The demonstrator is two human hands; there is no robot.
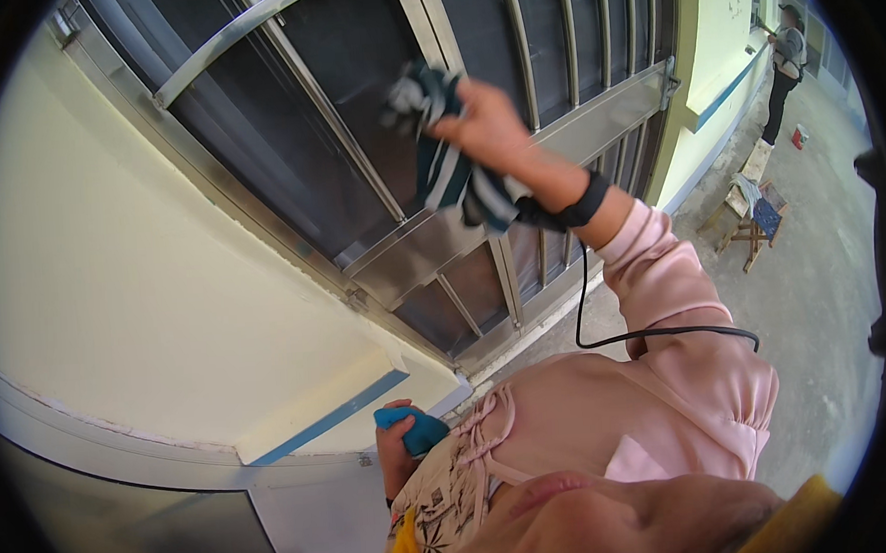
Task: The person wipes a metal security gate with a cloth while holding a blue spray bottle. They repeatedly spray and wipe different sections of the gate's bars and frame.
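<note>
My right hand point(484, 128) grips a bunched striped cloth point(445, 171), dark green and white, in front of a metal door with vertical bars point(330, 125). The cloth is blurred at its upper end, and whether it touches the door cannot be told. Its loose end hangs down past my wrist, by a black wristband. Low down at my waist, my left hand point(397, 438) is closed around a blue cloth or sponge point(421, 430).
A pale yellow wall point(150, 277) with a blue-edged ledge point(330, 417) stands beside the door. Farther off at the right are a wooden bench point(739, 193) with cloths on it, a small red can point(800, 136) and another person point(783, 63) at the wall. A black cable point(641, 334) crosses my sleeve.
</note>
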